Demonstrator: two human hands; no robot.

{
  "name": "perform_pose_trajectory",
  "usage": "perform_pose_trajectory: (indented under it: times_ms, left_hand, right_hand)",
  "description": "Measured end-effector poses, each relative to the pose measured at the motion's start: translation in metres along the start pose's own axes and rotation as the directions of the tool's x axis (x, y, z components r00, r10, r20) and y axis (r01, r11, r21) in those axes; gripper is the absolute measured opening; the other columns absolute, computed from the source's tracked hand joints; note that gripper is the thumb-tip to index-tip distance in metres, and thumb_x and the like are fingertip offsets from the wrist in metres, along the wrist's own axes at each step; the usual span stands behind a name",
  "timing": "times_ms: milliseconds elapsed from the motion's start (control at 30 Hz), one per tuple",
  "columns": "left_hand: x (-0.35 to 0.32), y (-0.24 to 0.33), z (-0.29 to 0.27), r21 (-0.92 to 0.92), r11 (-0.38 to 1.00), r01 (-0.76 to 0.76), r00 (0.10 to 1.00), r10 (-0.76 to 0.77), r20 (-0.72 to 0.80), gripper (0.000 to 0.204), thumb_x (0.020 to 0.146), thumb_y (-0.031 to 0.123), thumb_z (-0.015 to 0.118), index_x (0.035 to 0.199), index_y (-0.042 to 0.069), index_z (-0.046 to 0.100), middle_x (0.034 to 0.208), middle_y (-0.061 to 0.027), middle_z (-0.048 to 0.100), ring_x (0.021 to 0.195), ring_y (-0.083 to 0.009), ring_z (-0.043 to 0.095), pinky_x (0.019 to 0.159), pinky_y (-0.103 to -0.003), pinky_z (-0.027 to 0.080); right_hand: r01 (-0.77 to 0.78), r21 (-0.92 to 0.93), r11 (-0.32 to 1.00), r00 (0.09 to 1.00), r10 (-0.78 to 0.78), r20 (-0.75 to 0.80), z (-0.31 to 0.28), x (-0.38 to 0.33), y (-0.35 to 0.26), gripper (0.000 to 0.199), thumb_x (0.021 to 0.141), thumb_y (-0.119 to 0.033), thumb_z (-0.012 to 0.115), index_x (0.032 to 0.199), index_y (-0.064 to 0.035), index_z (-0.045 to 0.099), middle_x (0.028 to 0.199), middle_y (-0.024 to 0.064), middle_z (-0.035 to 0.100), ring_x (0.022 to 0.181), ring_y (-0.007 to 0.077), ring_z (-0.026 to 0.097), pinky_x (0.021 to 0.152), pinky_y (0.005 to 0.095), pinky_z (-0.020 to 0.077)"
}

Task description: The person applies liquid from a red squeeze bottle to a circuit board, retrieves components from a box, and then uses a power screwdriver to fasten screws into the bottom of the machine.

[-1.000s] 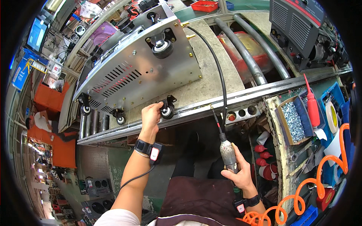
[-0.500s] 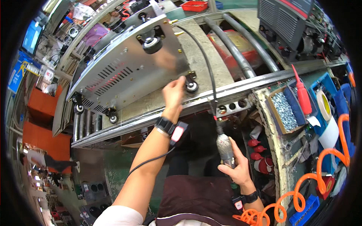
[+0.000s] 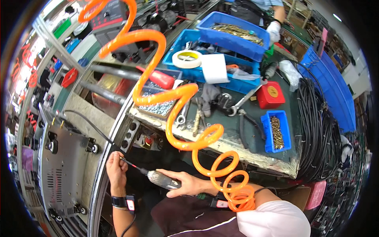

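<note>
My right hand point(image 3: 188, 184) is wrapped round the grey metal body of a pneumatic screwdriver point(image 3: 162, 179), held level below the bench point(image 3: 237, 147) edge. My left hand point(image 3: 115, 168) pinches its thin red-collared bit point(image 3: 130, 164) at the tip. I judge the tool rigid, fairly heavy and smooth, best held mid-barrel; the bit is slim and wants fingertips only. One coiled orange air hose point(image 3: 179, 118) trails from it. On the bench I count three blue plastic bins point(image 3: 276, 132), one roll of pale tape point(image 3: 188, 59) and one red box point(image 3: 271, 94).
</note>
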State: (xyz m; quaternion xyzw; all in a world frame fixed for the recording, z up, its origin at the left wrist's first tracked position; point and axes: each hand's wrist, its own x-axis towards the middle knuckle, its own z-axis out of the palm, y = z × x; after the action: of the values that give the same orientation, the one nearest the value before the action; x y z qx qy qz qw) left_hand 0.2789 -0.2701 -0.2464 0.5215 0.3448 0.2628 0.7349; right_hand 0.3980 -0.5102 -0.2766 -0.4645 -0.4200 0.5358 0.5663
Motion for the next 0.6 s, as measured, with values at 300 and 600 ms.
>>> perform_pose_trajectory:
  times_ms: [300, 600]
  left_hand:
    - [0.017, -0.017, 0.121, -0.377, 0.868, 0.324, 0.944, -0.267, 0.196, 0.020, 0.093, 0.023, 0.048, 0.083, 0.007, 0.055, 0.062, 0.0007, 0.042, 0.052, -0.0095, 0.038, 0.043, -0.022, 0.025]
    - [0.009, -0.034, 0.246, 0.926, 0.088, -0.367, 0.886, 0.336, 0.319, 0.026, 0.073, 0.025, 0.064, 0.080, 0.001, 0.063, 0.076, -0.0167, 0.066, 0.073, -0.0292, 0.066, 0.064, -0.041, 0.051]
  right_hand:
    - [0.162, -0.178, 0.971, 0.929, -0.211, -0.304, -0.036, -0.145, 0.006, 0.088, 0.073, -0.013, 0.076, 0.144, -0.0067, 0.027, 0.092, 0.0010, 0.055, 0.091, 0.0105, 0.052, 0.090, 0.0289, 0.0413]
    - [-0.242, -0.056, 0.969, 0.774, 0.158, -0.613, -0.057, -0.248, -0.032, 0.104, 0.063, -0.023, 0.079, 0.145, -0.0028, 0.018, 0.095, 0.0111, 0.059, 0.076, 0.0157, 0.058, 0.065, 0.0262, 0.0485]
